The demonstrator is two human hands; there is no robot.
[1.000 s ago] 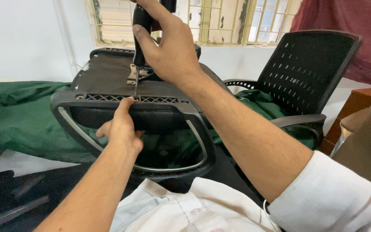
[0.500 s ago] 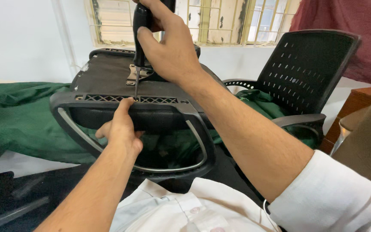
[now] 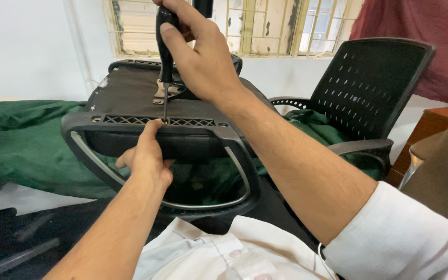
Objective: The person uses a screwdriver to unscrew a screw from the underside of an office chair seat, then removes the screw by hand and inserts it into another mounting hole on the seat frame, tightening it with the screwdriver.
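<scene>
Right hand [image 3: 200,57] up at 12 o'clock, fingers shut tight around the black handle of a screwdriver [image 3: 164,49], held straight up and down. Thin metal tip pointing down, right at the lattice strip on the top edge of the black chair part [image 3: 130,98], perhaps touching it, hard to tell from here. Chair part lying tipped over in the middle of the view, with a flat dark underside, a small silver metal bracket [image 3: 161,93] just behind the tip, and a curved black armrest loop [image 3: 234,171] with a grey band hanging down at 6 o'clock. Left hand [image 3: 145,155] just under the tip, fingers curled around the front rim of the chair part, thumb pressed up on the edge, holding it steady. Green cloth [image 3: 22,145] spread under and behind the chair part, out to 9 o'clock. Another black chair [image 3: 369,88] standing upright at 2 o'clock, with a holed back and one arm, well apart from the hands. Window with bars [image 3: 265,26] at the top, and a dark red curtain [image 3: 421,31] at 1 o'clock. Brown wooden piece [image 3: 431,129] at 3 o'clock. White shirt [image 3: 224,249] at the bottom, close to the camera.
</scene>
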